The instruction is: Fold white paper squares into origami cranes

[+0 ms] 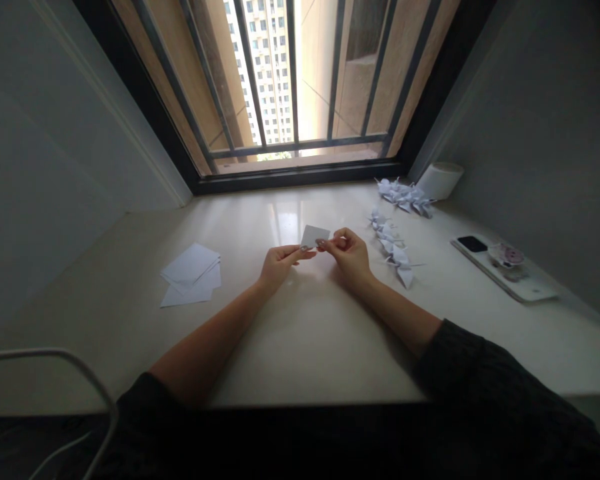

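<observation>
A small square of folded white paper [314, 235] is held up over the middle of the white sill, its near edge toward me. My left hand [281, 261] pinches its near left corner between thumb and fingers. On the near right side, my right hand [350, 253] grips the same paper, thumb and fingertips close to the left thumb. The fingers cover the near edge, so its folds there cannot be made out. Just right of my right hand lies a row of folded paper cranes [391, 244].
Loose white paper sheets [190, 270] lie at the left. A second cluster of paper cranes [404, 196] sits by a white roll [441, 180] at the back right. A phone [503, 267] with a round grip rests at the right. A cable [87, 373] loops at the lower left. A barred window [295, 143] stands behind.
</observation>
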Tool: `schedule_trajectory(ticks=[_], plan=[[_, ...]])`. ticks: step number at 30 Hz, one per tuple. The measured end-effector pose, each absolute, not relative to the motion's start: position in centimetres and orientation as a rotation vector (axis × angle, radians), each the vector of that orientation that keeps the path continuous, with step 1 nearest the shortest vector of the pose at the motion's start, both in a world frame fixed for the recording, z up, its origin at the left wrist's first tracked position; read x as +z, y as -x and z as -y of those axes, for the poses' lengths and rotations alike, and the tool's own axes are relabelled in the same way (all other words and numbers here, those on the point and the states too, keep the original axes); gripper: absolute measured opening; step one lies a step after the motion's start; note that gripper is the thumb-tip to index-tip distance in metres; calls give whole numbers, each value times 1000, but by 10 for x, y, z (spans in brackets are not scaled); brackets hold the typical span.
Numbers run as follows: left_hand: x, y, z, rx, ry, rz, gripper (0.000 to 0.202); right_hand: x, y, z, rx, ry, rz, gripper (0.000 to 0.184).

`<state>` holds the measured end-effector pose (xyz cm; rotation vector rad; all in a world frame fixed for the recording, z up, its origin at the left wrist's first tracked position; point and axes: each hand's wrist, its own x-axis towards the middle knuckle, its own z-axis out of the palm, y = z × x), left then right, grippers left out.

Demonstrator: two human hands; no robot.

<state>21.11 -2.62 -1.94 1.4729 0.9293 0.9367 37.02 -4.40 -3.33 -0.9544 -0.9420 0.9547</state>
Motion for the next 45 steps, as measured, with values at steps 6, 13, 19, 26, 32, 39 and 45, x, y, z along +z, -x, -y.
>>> schedule_trajectory(ticks=[6, 13, 19, 26, 32, 39, 45], plan=[[-23, -211, 26, 971, -1491, -947, 34, -34, -372, 45, 929, 978, 1001, 31], [-24, -210, 25, 966, -1522, -931, 32, -34, -371, 48, 928, 983, 1016, 40], [-22, -210, 25, 959, -1507, -943, 34, -34, -370, 47, 992, 947, 954, 35], [-22, -209, 22, 970, -1460, -953, 37, -31, -368, 47, 1026, 949, 940, 34], [-23, -212, 25, 943, -1518, -959, 37, -37, -374, 43, 829, 944, 1137, 26], [-27, -212, 24, 1009, -1569, -903, 42, -29, -380, 51, 386, 1125, 1443, 18], [-26, -211, 25, 1046, -1649, -985, 36, -22, -374, 57, 225, 1083, 1883, 24]])
